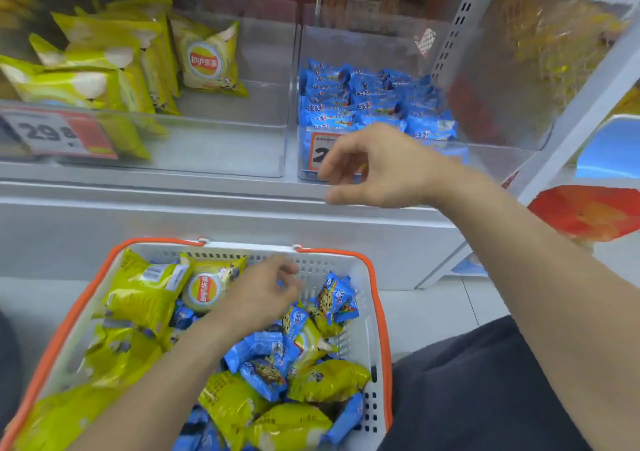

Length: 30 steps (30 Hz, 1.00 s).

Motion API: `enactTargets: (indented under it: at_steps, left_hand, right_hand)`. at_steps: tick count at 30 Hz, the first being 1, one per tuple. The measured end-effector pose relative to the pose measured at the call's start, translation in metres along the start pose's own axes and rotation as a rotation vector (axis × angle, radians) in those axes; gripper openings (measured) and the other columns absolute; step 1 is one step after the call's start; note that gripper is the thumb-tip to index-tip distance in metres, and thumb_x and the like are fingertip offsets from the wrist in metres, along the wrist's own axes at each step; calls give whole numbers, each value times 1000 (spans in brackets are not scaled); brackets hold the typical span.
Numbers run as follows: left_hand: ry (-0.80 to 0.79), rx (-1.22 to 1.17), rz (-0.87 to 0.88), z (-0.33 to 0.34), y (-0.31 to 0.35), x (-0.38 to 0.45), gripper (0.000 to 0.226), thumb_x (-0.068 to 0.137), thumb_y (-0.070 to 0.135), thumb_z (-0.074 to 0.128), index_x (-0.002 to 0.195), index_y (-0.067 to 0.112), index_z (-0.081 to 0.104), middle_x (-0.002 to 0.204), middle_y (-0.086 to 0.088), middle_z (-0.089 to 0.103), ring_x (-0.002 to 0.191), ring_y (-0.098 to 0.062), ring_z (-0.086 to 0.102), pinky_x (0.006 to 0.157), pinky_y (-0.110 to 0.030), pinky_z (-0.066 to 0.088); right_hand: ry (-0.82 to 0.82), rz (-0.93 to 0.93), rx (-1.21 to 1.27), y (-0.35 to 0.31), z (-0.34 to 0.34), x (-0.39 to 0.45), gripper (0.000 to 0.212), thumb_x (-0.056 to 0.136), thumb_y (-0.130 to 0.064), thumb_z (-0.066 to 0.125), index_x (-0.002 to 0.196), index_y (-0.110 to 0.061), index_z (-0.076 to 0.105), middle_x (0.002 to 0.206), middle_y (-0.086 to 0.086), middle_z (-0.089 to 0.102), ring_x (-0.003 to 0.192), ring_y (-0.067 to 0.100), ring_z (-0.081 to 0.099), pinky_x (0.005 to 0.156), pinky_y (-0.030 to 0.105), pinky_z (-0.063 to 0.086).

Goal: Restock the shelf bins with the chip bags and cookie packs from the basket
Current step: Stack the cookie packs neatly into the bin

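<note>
A white basket with an orange rim [375,277] sits below me, holding several yellow-green chip bags [145,294] and blue cookie packs [334,298]. My left hand [263,291] reaches into it with fingers curled; a sliver of a blue cookie pack [280,282] shows between thumb and fingers, the rest hidden. My right hand [374,170] hovers in front of the right clear bin [485,69], fingers loosely curled and holding nothing. That bin holds blue cookie packs [374,104]. The left clear bin [242,145] holds chip bags [207,59] on its left side.
Price tags hang on the left bin's front [52,131] and the right bin's front [322,149]. A white shelf ledge [173,208] runs between the bins and the basket. A slanted white upright [568,128] stands to the right, a red bag [588,215] beyond it. My dark-clothed leg [485,381] is beside the basket.
</note>
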<state>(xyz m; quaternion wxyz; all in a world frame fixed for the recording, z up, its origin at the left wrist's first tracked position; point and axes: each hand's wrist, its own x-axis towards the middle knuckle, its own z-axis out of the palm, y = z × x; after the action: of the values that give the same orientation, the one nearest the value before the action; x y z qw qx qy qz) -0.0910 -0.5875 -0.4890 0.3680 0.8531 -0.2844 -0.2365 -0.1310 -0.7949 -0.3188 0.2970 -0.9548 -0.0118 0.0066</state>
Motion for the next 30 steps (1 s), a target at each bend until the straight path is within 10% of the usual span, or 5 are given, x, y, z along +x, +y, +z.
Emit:
enactTargets:
  at_steps: [4,10,26,30]
  left_hand:
    - [-424,152,-86,26,-48,-38,40,87,46,69,120,27,59,100,12,60,80,-5,59,73,-19,47]
    - [-563,189,-67,56,-87,-82,50,80,46,76,124,28,61,111,7,62,94,-7,56,80,-20,45]
    - [-417,74,-85,76,-106,-99,44,78,37,81,118,27,67,114,6,63,101,-10,59,85,-21,47]
    - [-412,26,-100,72,-106,-100,44,79,34,82,120,26,66,103,9,58,91,-5,54,78,-13,44]
  right_hand:
    - [-566,85,-228,-6,84,7,41,72,-34,86,108,-23,68,95,-9,67,80,10,64,73,24,51]
    - [-1004,145,-398,21,195,-19,53,71,-30,87,117,-18,65,105,1,68,89,22,62,78,31,53]
    - [-1240,-25,-718,29,241,-61,44,66,-40,90,71,-11,56,69,1,55,66,23,52,61,28,48]
    - [-1208,67,-604,34,230,-57,33,73,-26,87,97,-10,71,87,1,67,76,17,55,56,26,42]
